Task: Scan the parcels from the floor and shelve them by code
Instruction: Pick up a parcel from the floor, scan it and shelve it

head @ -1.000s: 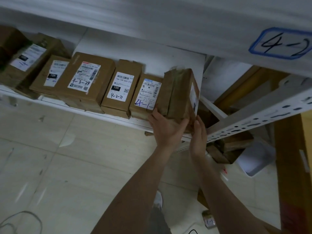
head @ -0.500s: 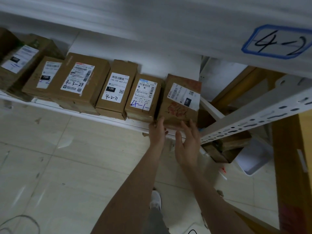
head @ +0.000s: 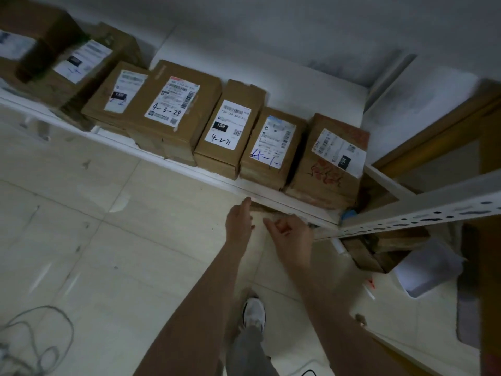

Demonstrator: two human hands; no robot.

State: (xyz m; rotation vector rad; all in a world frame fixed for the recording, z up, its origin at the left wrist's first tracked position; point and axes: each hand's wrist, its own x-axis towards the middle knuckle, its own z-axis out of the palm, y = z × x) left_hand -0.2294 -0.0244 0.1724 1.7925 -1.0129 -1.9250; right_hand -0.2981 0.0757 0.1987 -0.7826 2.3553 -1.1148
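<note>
a white shoe (head: 253, 312) stands on the pale tiled floor (head: 108, 253) below the shelf (head: 113, 137), and a thin grey cable (head: 71, 328) loops farther out from it. both hands hover just short of the shelf's front lip, holding nothing: the left hand (head: 240, 221) has nearly straight fingers, the right hand (head: 291, 234) is loosely curled. a perforated white steel post (head: 420, 213) slants across the shelf's right end. the brown cardboard parcel (head: 322, 175) with red scrawl lies flat at that end, label up, long axis front to back, just beside a blue-inked parcel (head: 273, 150).
</note>
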